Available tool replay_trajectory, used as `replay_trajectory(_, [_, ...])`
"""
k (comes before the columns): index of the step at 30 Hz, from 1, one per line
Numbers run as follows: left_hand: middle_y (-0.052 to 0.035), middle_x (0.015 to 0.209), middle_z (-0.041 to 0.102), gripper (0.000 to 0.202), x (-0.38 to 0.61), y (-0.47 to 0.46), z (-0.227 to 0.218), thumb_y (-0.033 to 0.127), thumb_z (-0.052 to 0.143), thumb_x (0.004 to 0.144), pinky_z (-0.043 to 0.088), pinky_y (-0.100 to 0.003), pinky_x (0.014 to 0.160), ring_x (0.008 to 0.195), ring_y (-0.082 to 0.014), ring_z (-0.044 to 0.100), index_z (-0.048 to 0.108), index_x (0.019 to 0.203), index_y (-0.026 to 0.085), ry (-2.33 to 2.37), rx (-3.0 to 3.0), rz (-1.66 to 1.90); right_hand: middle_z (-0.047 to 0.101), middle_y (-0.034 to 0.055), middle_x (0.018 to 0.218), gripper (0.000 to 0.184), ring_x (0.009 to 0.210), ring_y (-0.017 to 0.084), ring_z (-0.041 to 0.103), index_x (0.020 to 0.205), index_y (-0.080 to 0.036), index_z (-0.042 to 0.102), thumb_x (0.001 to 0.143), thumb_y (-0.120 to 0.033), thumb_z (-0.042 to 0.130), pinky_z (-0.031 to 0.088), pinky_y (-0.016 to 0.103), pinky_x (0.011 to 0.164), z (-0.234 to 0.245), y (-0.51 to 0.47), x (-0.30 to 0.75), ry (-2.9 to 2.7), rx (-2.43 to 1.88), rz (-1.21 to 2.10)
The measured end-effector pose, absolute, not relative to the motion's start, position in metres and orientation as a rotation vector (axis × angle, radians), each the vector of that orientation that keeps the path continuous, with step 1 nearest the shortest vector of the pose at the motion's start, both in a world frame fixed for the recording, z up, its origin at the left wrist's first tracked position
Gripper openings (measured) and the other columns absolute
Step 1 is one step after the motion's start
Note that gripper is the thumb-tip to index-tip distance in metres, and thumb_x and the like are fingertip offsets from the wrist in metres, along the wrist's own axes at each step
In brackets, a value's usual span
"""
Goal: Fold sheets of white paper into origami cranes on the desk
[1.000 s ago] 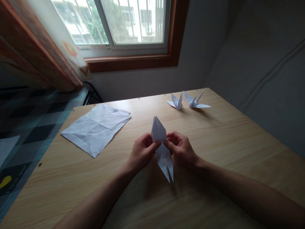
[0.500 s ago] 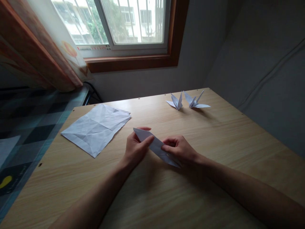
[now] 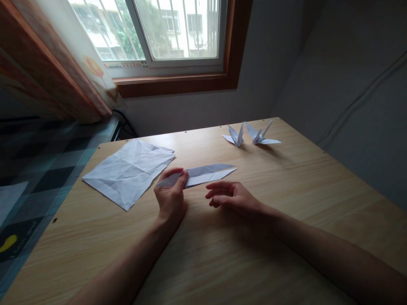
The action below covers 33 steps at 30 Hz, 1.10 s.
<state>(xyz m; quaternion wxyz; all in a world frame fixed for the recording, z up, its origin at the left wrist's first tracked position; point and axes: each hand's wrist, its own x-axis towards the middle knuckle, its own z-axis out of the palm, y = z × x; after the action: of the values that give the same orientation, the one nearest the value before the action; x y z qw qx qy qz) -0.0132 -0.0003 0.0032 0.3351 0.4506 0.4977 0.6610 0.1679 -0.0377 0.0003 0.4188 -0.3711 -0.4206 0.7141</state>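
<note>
A long, narrow folded white paper piece point(image 3: 203, 174) lies almost level over the wooden table point(image 3: 286, 199), its point aimed right. My left hand point(image 3: 171, 195) pinches its left end between thumb and fingers. My right hand point(image 3: 233, 197) rests on the table just below the paper's right half, fingers loosely stretched toward the left, holding nothing. A creased, unfolded white sheet point(image 3: 129, 170) lies flat to the left of my left hand.
Two finished white paper cranes point(image 3: 237, 135) point(image 3: 260, 134) stand near the table's far edge on the right. A window with a wooden sill is beyond the table, a curtain hangs at the left, and a checked cloth covers the surface left of the table.
The folded piece has swung from upright between both hands to lying sideways. My right hand has let go of it and lowered to the table; my left hand keeps its grip.
</note>
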Motion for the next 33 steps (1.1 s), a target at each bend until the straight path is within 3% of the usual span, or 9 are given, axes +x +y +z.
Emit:
replay_trajectory(6, [-0.0015,0.075,0.070,0.014,-0.006,-0.019,0.014,0.028,0.076,0.068,0.052,-0.027,0.067,0.073,-0.0165,0.064,0.068,0.072,0.017,1.271,1.422,1.622,0.072,0.0080,0.083,0.033,0.069,0.016,0.068,0.084,-0.013,0.072,0.073,-0.044,0.076,0.055,0.029,0.064,-0.003,-0.041,0.160,-0.971,-1.003,1.556])
replay_trajectory(16, [-0.0038,0.080,0.071,0.007,-0.007,-0.025,0.014,0.023,0.074,0.072,0.051,-0.027,0.068,0.074,-0.0170,0.065,0.072,0.077,0.017,1.032,1.527,1.359,0.070,-0.0002,0.085,0.043,0.080,0.017,0.066,0.092,-0.020,0.060,0.059,-0.028,0.086,0.058,0.030,0.070,-0.002,-0.036,0.160,-0.693,-0.909,1.394])
replay_trajectory(19, [-0.0066,0.085,0.071,0.019,-0.008,-0.026,0.013,0.033,0.074,0.075,0.050,-0.027,0.068,0.077,-0.0184,0.064,0.073,0.083,0.016,0.869,1.541,1.235,0.069,-0.0020,0.078,0.044,0.071,0.014,0.065,0.088,-0.020,0.054,0.058,-0.028,0.085,0.056,0.027,0.065,-0.002,-0.032,0.165,-0.627,-0.951,1.294])
replay_trajectory(23, [-0.0094,0.092,0.071,0.048,-0.008,-0.026,0.007,0.054,0.067,0.079,0.050,-0.028,0.064,0.074,-0.0197,0.066,0.069,0.108,0.016,0.647,1.380,1.107,0.065,-0.0058,0.066,0.047,0.053,0.010,0.058,0.088,-0.022,0.047,0.059,-0.029,0.084,0.049,0.023,0.052,-0.005,-0.026,0.171,-0.682,-1.011,1.197])
replay_trajectory(26, [-0.0086,0.098,0.071,0.047,-0.007,-0.025,0.002,0.045,0.070,0.079,0.053,-0.029,0.065,0.072,-0.0179,0.067,0.065,0.118,0.020,0.701,1.300,1.087,0.063,-0.0057,0.064,0.039,0.053,0.010,0.056,0.090,-0.022,0.047,0.068,-0.031,0.078,0.045,0.023,0.051,-0.006,-0.030,0.172,-0.898,-0.978,1.238])
replay_trajectory(30, [-0.0064,0.078,0.073,0.020,-0.005,-0.023,0.000,0.030,0.072,0.077,0.053,-0.026,0.063,0.068,-0.0165,0.066,0.076,0.093,0.018,0.884,1.414,1.090,0.058,-0.0055,0.065,0.027,0.057,0.011,0.056,0.092,-0.022,0.051,0.077,-0.031,0.071,0.045,0.023,0.053,-0.008,-0.042,0.167,-1.154,-0.920,1.317])
replay_trajectory(33, [-0.0071,0.081,0.075,0.012,-0.005,-0.021,0.001,0.026,0.070,0.077,0.055,-0.028,0.068,0.074,-0.0191,0.069,0.077,0.082,0.018,0.950,1.491,1.102,0.057,-0.0050,0.070,0.025,0.059,0.011,0.056,0.094,-0.023,0.050,0.079,-0.031,0.069,0.044,0.022,0.053,-0.008,-0.047,0.164,-1.241,-0.932,1.311])
